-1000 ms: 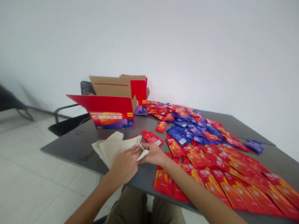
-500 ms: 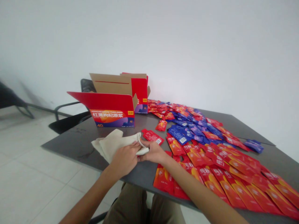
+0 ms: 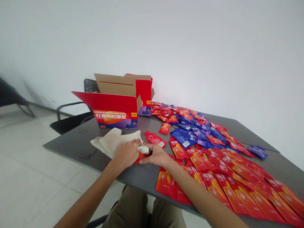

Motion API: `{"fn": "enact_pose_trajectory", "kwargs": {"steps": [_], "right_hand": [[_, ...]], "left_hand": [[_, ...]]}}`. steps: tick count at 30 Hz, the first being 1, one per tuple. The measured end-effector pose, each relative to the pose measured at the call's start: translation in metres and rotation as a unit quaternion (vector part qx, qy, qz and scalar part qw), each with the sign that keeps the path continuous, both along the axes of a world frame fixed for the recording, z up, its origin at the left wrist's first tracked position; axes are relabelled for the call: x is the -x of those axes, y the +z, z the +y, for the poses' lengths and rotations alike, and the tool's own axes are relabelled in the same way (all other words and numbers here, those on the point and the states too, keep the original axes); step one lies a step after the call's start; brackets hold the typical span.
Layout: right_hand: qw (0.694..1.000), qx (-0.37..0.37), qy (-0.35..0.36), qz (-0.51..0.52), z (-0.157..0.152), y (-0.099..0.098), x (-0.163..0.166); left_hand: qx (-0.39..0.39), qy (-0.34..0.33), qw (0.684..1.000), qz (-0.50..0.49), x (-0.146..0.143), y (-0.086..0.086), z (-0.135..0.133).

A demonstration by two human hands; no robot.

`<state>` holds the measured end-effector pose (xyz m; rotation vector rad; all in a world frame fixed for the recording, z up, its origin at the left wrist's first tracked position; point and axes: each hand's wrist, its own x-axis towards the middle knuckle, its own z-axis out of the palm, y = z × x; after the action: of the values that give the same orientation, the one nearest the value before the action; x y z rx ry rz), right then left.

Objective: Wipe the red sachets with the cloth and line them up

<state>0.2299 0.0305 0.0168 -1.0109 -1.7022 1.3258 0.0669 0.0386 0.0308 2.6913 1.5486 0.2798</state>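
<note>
A cream cloth lies bunched on the near left part of the table, with my left hand closed on its right end. Between my hands a small piece of a red pouch shows below the cloth's edge; the rest of it is covered. My right hand pinches this pouch from the right, its thumb low and its fingers behind. A fold of the cloth touches the right fingers. Just beyond my right hand a red pouch with a white barcode lies flat.
Two open red cartons stand at the back left. A heap of red and blue pouches spreads along the back. Overlapping rows of red pouches cover the table's right front. A black chair is beyond the left edge of the dark table.
The cloth's right end has drawn back left with my left hand. A red pouch now shows between my hands, where cloth covered it before. My right hand has barely moved.
</note>
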Motion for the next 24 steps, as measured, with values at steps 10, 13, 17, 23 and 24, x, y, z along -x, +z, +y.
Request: {"fn": "enact_pose_trajectory", "kwargs": {"steps": [10, 13, 17, 23, 24], "right_hand": [[1.000, 0.014, 0.007, 0.009, 0.001, -0.004, 0.001], [1.000, 0.002, 0.003, 0.012, 0.001, -0.002, 0.000], [1.000, 0.006, 0.008, 0.015, 0.000, -0.002, 0.000], [1.000, 0.007, 0.007, 0.011, 0.001, -0.005, -0.001], [1.000, 0.005, 0.007, 0.011, 0.002, -0.005, -0.001]], "left_hand": [[-0.007, -0.044, 0.999, -0.011, 0.002, -0.003, -0.010], [0.000, -0.001, 1.000, -0.002, 0.000, 0.000, 0.003], [-0.010, -0.028, 1.000, -0.004, -0.001, -0.002, -0.009], [-0.010, -0.040, 0.999, -0.013, 0.000, -0.001, -0.013], [-0.006, -0.021, 1.000, -0.007, 0.000, 0.001, -0.008]]}}
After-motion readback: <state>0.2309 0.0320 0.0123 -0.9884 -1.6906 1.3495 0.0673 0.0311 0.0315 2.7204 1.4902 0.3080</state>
